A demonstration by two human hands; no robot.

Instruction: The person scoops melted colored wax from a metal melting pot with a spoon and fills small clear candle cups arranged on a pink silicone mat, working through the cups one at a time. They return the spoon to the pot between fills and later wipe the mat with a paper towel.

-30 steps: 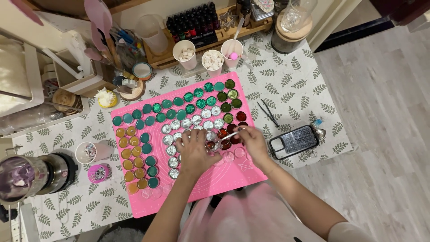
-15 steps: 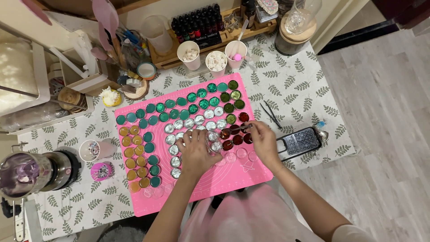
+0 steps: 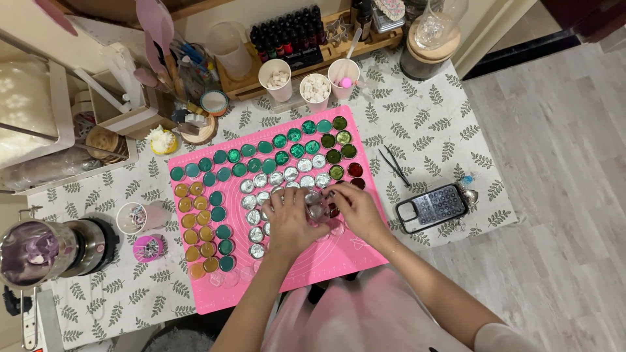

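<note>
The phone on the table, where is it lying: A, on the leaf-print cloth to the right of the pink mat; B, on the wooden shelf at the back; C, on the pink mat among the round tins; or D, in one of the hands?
A: the phone lies on the leaf-print cloth, just past the right edge of the pink mat, beyond the right hand.

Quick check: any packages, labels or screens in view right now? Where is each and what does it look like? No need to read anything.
Phone: right of the pink mat, flat, dark rectangular case patterned with pale dots; no lit screen shows.
Small bottles: row on the wooden rack at the back, dark with red and dark caps; labels too small to make out.
</note>
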